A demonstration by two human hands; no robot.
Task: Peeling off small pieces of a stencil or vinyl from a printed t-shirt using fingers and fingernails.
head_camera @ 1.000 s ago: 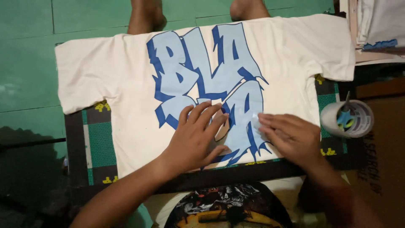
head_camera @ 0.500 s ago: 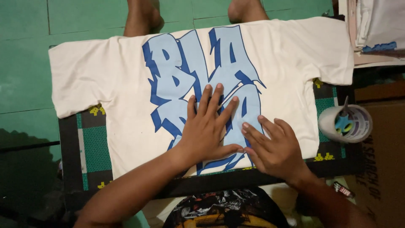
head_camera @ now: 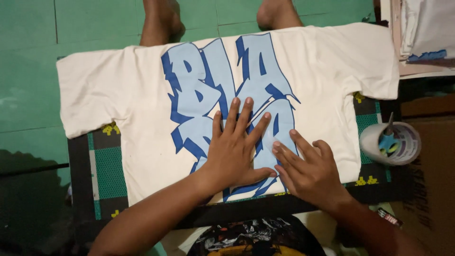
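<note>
Already the white t-shirt (head_camera: 327, 76) lies flat; on its blue print (head_camera: 208, 90) the left hand (head_camera: 234, 154) and right hand (head_camera: 310, 173) press, fingers spread, pinching nothing; smoothing looks nearly finished.

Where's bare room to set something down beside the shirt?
Bare green floor lies left of the T-shirt. It is crowded right of the shirt: tape roll, cardboard box, stacked shirts. Both hands, left hand and right hand, press the print's lower part.
</note>
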